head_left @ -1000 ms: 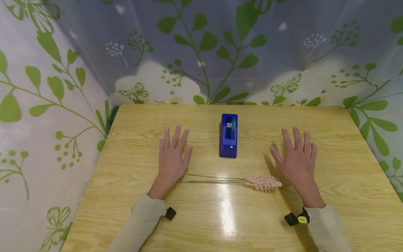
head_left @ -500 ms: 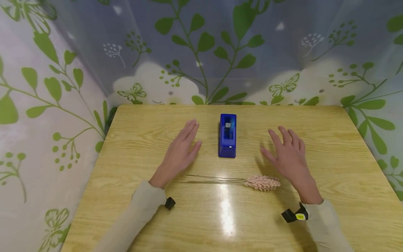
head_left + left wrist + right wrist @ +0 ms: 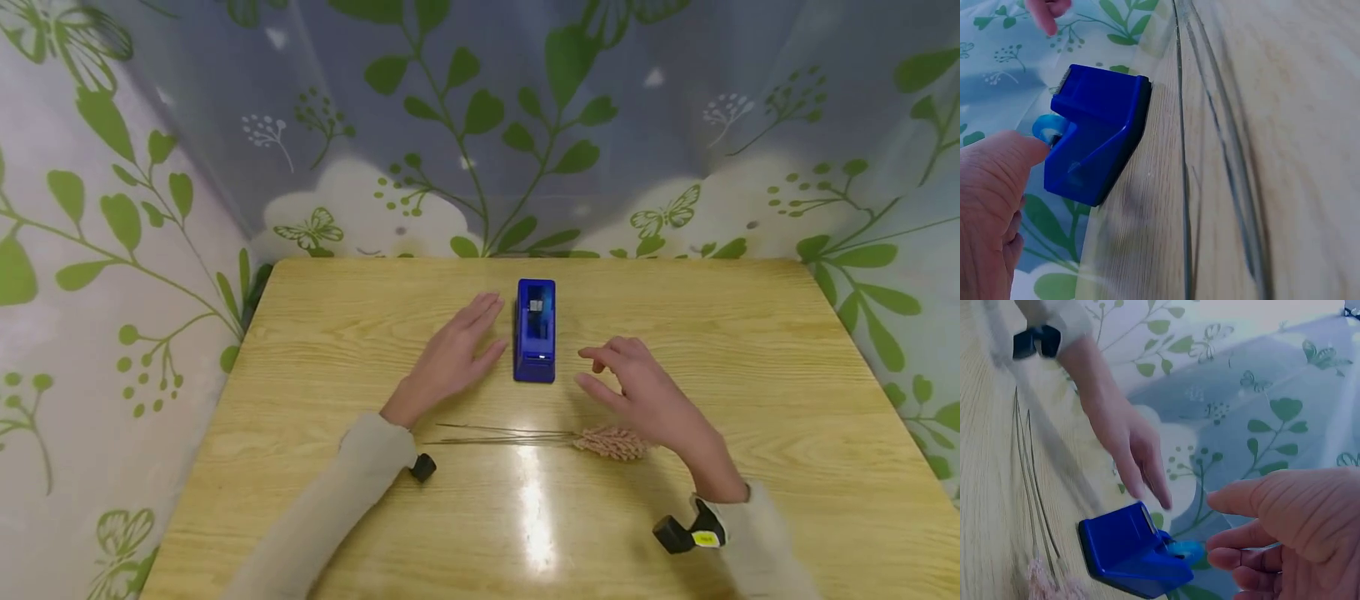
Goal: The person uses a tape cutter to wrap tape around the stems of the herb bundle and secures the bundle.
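Note:
A blue tape dispenser (image 3: 536, 333) with a small roll of light-blue tape (image 3: 1186, 550) stands upright near the middle of the table. My left hand (image 3: 453, 354) is just left of it, fingers extended and together, holding nothing. On the other side, my right hand (image 3: 645, 392) hovers with bent fingers and thumb apart, a gap between it and the dispenser. In front of both lies a dried flower stem bunch with a pink head (image 3: 611, 442), its thin stalks (image 3: 1222, 125) pointing left. The right hand partly covers the pink head in the head view.
The wood-grain table (image 3: 337, 542) has its far edge against a curtain (image 3: 480, 150) printed with green leaves and butterflies. Another printed panel (image 3: 112, 333) borders it on the left. Black wrist cameras (image 3: 673, 534) sit on both cuffs.
Both hands have moved inward toward the tape dispenser. The left fingers have closed together, and the right fingers have bent from a spread pose. Dispenser and flower bunch stay in place on the table.

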Available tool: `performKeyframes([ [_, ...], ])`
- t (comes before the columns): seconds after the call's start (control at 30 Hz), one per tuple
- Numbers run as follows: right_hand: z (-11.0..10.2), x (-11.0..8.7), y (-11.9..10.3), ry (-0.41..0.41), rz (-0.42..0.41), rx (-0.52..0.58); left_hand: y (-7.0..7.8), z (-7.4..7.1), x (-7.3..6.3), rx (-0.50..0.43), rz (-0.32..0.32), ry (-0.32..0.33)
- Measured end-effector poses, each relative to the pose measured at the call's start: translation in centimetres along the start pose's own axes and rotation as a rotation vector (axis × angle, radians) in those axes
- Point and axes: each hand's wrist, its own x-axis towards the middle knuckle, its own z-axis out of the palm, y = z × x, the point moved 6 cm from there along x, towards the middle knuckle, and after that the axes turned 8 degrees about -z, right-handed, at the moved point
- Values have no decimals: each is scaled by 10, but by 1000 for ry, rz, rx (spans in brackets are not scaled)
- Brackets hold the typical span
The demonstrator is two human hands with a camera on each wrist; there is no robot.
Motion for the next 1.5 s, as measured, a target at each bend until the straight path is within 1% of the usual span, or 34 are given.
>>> performKeyframes([
  [0.13, 4, 8, 0, -21, -6, 53, 3, 8, 9, -17, -2, -32],
  [0.27, 6, 11, 10, -102, -39, 79, 8, 15, 17, -31, 3, -71],
  [0.37, 8, 12, 15, -147, -75, 92, 11, 18, 21, -26, 19, -75],
  [0.43, 10, 14, 17, -153, -86, 117, 12, 18, 22, -22, 20, -75],
  [0.5, 14, 17, 16, -145, -77, 121, 12, 19, 21, -22, 10, -84],
  [0.57, 18, 20, 15, -129, -54, 94, 13, 19, 20, -29, -3, -102],
  [0.67, 22, 26, 11, -79, -5, 26, 15, 19, 19, -33, -11, -108],
  [0.73, 24, 31, 9, -38, 17, 5, 15, 18, 19, -32, -17, -100],
  [0.87, 32, 39, 8, 12, 74, 24, 15, 17, 20, -24, -43, -93],
  [1.0, 37, 37, 13, 52, 142, 23, 18, 20, 20, -23, -32, -109],
  [1.07, 39, 37, 12, 78, 153, 21, 19, 21, 19, -22, -24, -110],
  [1.13, 40, 37, 10, 97, 147, 29, 20, 22, 19, -17, -23, -105],
  [1.23, 44, 38, 8, 105, 145, 59, 19, 22, 18, -16, -28, -97],
  [1.37, 50, 38, 8, 110, 162, 97, 18, 22, 18, -20, -27, -98],
  [1.5, 53, 38, 9, 138, 166, 131, 18, 23, 17, -29, -30, -104],
])
